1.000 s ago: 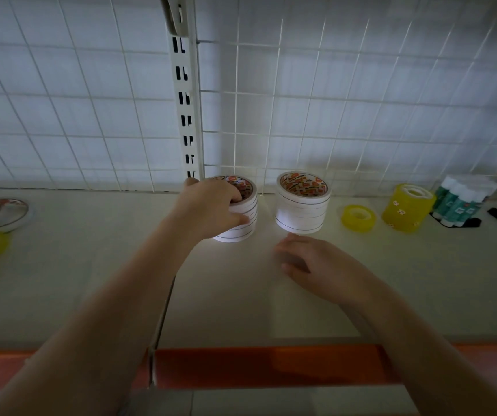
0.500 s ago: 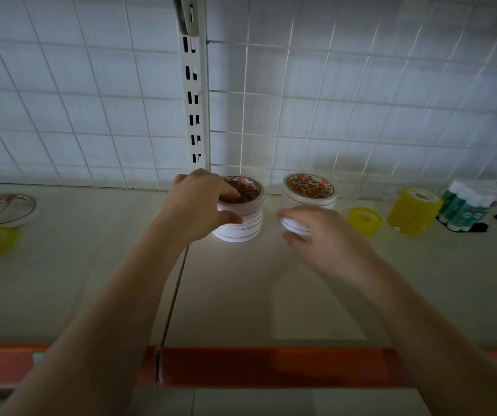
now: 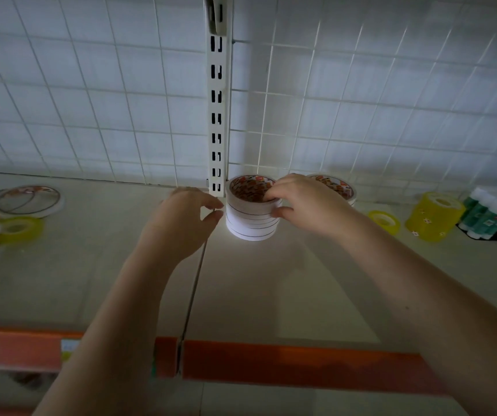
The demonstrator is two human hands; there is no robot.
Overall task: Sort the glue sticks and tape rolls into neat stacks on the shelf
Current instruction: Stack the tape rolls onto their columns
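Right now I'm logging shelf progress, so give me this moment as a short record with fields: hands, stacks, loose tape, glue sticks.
left hand: beside the near white stack, fingers loosely curled, holding nothing
right hand: grips the top of the near white tape stack, fingers inside the core, thumb on the outer wall
second white stack: behind the right hand, mostly hidden
yellow tape: tall stack and a single roll on the right
loose rolls: far left, unsorted
glue sticks: far right, grouped

White wire grid backs dim shelving (orange-edged).
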